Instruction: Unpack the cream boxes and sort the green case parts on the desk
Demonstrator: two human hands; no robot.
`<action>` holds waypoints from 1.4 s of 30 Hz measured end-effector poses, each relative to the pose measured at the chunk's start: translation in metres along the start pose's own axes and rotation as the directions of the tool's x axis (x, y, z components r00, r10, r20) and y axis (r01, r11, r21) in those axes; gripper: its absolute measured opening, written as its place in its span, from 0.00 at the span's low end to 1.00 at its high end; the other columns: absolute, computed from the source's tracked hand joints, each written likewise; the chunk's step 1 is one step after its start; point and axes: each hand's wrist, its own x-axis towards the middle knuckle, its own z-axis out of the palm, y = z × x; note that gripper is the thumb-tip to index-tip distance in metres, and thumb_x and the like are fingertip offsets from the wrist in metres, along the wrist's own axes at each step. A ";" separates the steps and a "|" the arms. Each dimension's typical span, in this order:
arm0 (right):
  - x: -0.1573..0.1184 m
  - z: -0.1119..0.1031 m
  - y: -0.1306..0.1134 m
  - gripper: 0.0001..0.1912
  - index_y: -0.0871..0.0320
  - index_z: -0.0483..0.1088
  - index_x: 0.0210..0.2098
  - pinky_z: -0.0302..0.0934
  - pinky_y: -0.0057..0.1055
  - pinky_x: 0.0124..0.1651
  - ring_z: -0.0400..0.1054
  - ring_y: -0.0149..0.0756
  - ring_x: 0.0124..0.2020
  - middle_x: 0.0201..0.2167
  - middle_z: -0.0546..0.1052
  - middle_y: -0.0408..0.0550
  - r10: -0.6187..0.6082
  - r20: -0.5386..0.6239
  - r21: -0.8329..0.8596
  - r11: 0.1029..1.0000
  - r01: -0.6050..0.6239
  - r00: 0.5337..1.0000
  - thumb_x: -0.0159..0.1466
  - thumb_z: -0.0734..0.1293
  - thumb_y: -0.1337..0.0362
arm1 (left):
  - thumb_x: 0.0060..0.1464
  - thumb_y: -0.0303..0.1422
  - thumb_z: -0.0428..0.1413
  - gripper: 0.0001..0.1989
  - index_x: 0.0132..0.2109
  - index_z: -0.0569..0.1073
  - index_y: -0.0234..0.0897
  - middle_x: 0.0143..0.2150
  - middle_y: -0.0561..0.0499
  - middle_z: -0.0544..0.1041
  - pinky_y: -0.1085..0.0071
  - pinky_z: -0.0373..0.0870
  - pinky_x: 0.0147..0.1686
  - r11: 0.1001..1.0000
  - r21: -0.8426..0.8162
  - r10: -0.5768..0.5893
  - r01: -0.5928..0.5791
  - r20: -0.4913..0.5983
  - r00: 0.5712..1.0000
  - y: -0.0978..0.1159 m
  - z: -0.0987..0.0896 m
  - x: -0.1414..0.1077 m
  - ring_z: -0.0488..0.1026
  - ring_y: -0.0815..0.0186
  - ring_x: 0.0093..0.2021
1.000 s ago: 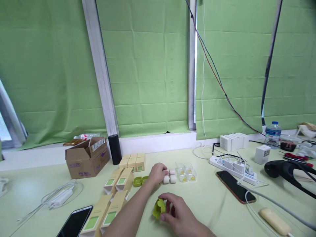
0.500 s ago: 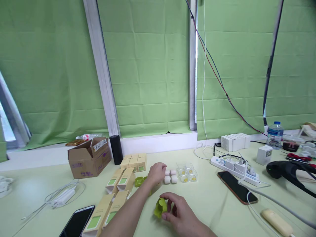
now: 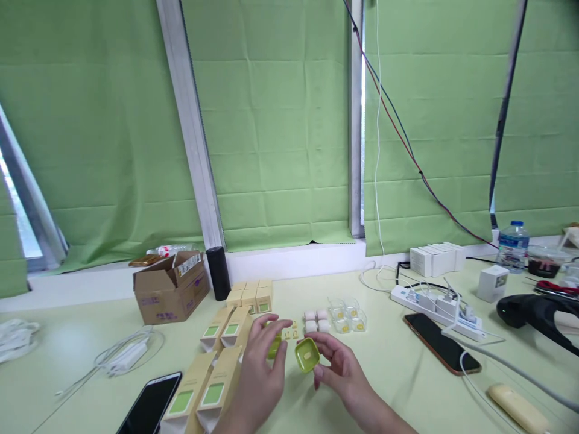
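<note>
While the worktop [image 3: 384, 374] carried everything, a cardboard box [image 3: 169, 295] bore purple print too small to read. Tall cream cartons [image 3: 226, 374] showed blank-looking green label panels; a water bottle's [image 3: 513, 247] blue label was illegible. The left hand [image 3: 257, 374] held its fingers curved and spread, just beside a green container [image 3: 274, 348]; contact could not be told. The right hand's [image 3: 346, 374] fingers pinched an open green cup [image 3: 307, 354], near small squares [image 3: 294, 333] with yellow marks.
</note>
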 end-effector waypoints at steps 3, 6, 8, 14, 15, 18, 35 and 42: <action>-0.001 0.001 -0.006 0.30 0.52 0.73 0.56 0.69 0.30 0.34 0.72 0.42 0.44 0.50 0.79 0.54 0.015 0.001 0.057 0.998 -0.015 1.000 0.58 0.79 0.51 | 0.63 0.27 0.56 0.23 0.64 0.70 0.43 0.58 0.41 0.78 0.50 0.75 0.56 0.968 0.090 0.234 -0.234 0.014 0.972 0.005 -0.006 -0.025 0.67 0.49 0.65; -0.003 0.003 -0.009 0.29 0.51 0.73 0.56 0.68 0.30 0.35 0.72 0.38 0.40 0.51 0.79 0.53 0.029 0.020 0.072 0.997 -0.030 0.999 0.59 0.79 0.52 | 0.60 0.24 0.58 0.27 0.66 0.68 0.41 0.61 0.40 0.77 0.50 0.74 0.58 0.927 0.169 0.340 -0.336 0.008 0.941 0.002 -0.003 -0.037 0.65 0.48 0.65; -0.005 0.005 -0.009 0.29 0.50 0.73 0.56 0.67 0.29 0.36 0.72 0.37 0.40 0.50 0.79 0.52 0.033 0.041 0.066 0.997 -0.036 0.999 0.59 0.79 0.51 | 0.60 0.24 0.59 0.27 0.65 0.69 0.40 0.61 0.41 0.77 0.50 0.74 0.58 0.916 0.189 0.358 -0.353 0.009 0.934 -0.001 0.001 -0.040 0.66 0.49 0.65; -0.008 0.008 -0.001 0.27 0.50 0.72 0.56 0.67 0.31 0.36 0.74 0.44 0.47 0.51 0.79 0.54 0.038 0.022 -0.047 0.998 -0.037 0.999 0.62 0.77 0.49 | 0.62 0.24 0.58 0.24 0.63 0.70 0.40 0.58 0.42 0.79 0.56 0.76 0.57 0.926 0.119 0.361 -0.357 -0.007 0.933 -0.006 0.007 -0.043 0.71 0.53 0.61; -0.009 0.007 0.000 0.26 0.51 0.72 0.56 0.68 0.32 0.37 0.74 0.46 0.50 0.51 0.79 0.55 0.035 0.020 -0.081 0.996 -0.033 0.999 0.63 0.76 0.48 | 0.63 0.24 0.58 0.23 0.63 0.70 0.41 0.57 0.43 0.79 0.56 0.76 0.57 0.934 0.093 0.349 -0.346 -0.018 0.937 -0.006 0.006 -0.044 0.72 0.54 0.60; -0.012 0.004 0.000 0.25 0.52 0.73 0.56 0.69 0.38 0.43 0.73 0.50 0.53 0.52 0.79 0.57 0.022 0.015 -0.209 0.978 -0.019 1.000 0.64 0.74 0.47 | 0.63 0.31 0.60 0.18 0.59 0.74 0.43 0.52 0.44 0.81 0.58 0.79 0.52 0.980 -0.011 0.199 -0.200 -0.063 0.978 -0.008 0.007 -0.046 0.76 0.54 0.54; -0.019 0.005 0.005 0.24 0.49 0.71 0.60 0.72 0.43 0.46 0.75 0.50 0.46 0.48 0.81 0.53 -0.175 0.018 -0.744 0.655 0.130 0.984 0.65 0.71 0.65 | 0.60 0.60 0.54 0.29 0.33 0.78 0.36 0.27 0.47 0.82 0.69 0.71 0.31 0.700 -0.482 -0.460 0.528 0.262 0.848 -0.002 0.027 -0.041 0.77 0.60 0.30; -0.019 0.005 0.012 0.32 0.48 0.66 0.67 0.73 0.47 0.53 0.76 0.49 0.48 0.53 0.80 0.53 -0.147 -0.005 -0.707 0.700 0.101 0.989 0.65 0.69 0.68 | 0.54 0.64 0.56 0.33 0.29 0.78 0.35 0.23 0.47 0.80 0.70 0.68 0.28 0.564 -0.549 -0.447 0.617 0.424 0.787 0.000 0.038 -0.043 0.76 0.61 0.26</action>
